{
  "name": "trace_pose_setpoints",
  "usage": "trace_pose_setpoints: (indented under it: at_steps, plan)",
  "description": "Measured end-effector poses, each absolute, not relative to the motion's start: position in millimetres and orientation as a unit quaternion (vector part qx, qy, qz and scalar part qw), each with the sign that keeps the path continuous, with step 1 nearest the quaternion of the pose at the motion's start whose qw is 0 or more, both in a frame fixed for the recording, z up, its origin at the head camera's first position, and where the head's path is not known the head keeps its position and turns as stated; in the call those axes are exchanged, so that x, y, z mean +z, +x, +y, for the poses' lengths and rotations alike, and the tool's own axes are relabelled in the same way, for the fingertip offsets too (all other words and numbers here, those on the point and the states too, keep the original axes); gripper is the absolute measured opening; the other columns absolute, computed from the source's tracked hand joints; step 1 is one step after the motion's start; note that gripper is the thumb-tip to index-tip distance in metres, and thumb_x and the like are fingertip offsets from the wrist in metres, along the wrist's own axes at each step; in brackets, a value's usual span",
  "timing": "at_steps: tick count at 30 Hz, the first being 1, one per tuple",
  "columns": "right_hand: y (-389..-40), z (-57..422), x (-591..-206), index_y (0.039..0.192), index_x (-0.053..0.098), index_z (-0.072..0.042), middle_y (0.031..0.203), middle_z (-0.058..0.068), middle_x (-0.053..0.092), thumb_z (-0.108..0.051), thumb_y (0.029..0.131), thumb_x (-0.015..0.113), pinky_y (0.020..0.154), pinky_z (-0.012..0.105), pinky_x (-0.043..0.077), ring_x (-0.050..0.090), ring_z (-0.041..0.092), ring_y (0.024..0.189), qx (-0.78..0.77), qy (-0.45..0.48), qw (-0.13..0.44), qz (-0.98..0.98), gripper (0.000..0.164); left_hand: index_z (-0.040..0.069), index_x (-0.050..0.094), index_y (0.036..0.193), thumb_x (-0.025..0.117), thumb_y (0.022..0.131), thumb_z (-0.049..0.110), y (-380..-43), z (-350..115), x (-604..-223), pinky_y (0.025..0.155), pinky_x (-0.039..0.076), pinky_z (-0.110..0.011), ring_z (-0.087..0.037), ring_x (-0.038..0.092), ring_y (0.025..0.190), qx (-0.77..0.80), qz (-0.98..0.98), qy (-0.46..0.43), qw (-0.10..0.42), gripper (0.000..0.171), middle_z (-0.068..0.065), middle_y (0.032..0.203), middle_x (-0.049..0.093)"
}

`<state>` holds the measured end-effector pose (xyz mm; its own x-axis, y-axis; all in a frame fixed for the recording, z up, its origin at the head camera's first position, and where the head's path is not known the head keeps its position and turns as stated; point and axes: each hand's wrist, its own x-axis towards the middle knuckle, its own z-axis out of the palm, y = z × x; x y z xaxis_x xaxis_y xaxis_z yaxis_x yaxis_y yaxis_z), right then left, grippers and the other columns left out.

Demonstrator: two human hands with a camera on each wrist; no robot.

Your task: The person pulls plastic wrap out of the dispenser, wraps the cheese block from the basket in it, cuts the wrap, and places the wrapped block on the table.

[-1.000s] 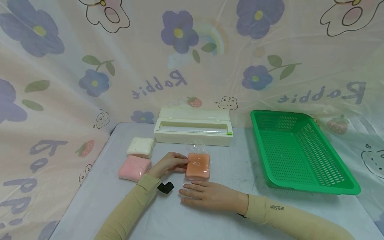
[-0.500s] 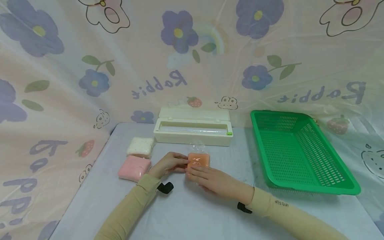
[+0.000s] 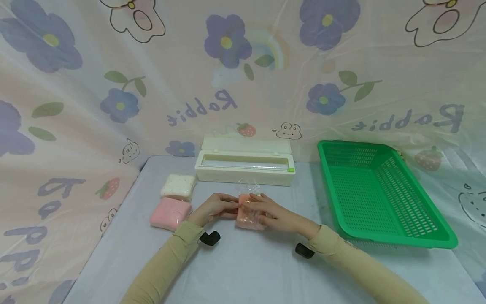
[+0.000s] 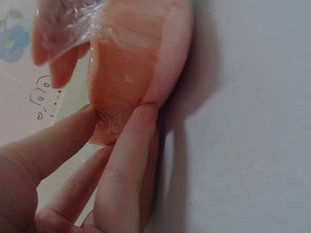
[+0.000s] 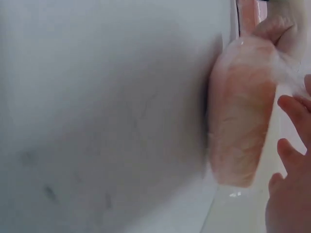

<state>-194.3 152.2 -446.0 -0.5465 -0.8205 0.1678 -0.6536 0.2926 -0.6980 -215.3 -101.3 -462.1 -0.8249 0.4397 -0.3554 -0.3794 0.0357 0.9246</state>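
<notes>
An orange square block (image 3: pixel 247 215) with rounded corners, wrapped in clear cling film, lies on the table between my hands. My left hand (image 3: pixel 218 207) pinches its left end, with the thumb on one side and the fingers on the other. My right hand (image 3: pixel 275 213) reaches over the block from the right with its fingers extended. Loose cling film (image 4: pixel 92 19) stretches from the block across the right fingers in the left wrist view. The right wrist view shows the right fingers (image 5: pixel 294 114) spread beside the block's film-covered side.
A pink block (image 3: pixel 171 213) and a white speckled block (image 3: pixel 178 186), both in film, lie left of my left hand. Behind stands a cream cling film dispenser (image 3: pixel 244 175) with its lid raised. A green plastic basket (image 3: pixel 338 211) stands at the right.
My right hand has moved from in front of the block to over its right side, taking film across the top. My left hand has kept its place.
</notes>
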Motion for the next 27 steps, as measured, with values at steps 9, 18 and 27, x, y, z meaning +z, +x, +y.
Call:
trace_pose_setpoints:
  at_steps: [9,18,27]
  plan:
    - [-206.6,152.9,-465.4,0.147,0.036,-0.007,0.154,0.012,0.027,-0.016,0.100,0.048,0.110,0.061,-0.006,0.005,0.043,0.141,-0.331,-0.459,0.060,0.823,0.049,-0.014,0.053,0.125,0.058,0.094,-0.001,-216.6,-100.5,-465.4,0.083,0.055,-0.037,-0.026,0.065,0.098,0.691,0.660,0.010,0.294,0.034,-0.024,0.117,0.062]
    - [-200.8,165.6,-449.3,0.152,0.024,-0.008,0.156,0.007,0.022,-0.018,0.092,0.063,0.117,0.045,0.007,0.011,0.031,0.144,-0.305,-0.441,0.015,0.844,0.072,-0.015,0.055,0.123,0.061,0.092,-0.001,-215.2,-100.0,-467.2,0.080,0.056,-0.037,-0.023,0.067,0.090,0.699,0.653,0.004,0.292,0.034,-0.023,0.109,0.065]
    - [-163.5,155.4,-451.3,0.150,0.025,-0.002,0.157,0.014,0.019,-0.038,0.089,0.063,0.115,0.042,0.020,0.016,0.030,0.143,-0.105,-0.583,-0.084,0.801,0.081,-0.016,0.054,0.123,0.063,0.092,0.004,-216.6,-100.5,-466.5,0.082,0.055,-0.036,-0.023,0.068,0.089,0.700,0.651,0.015,0.293,0.038,-0.023,0.106,0.066]
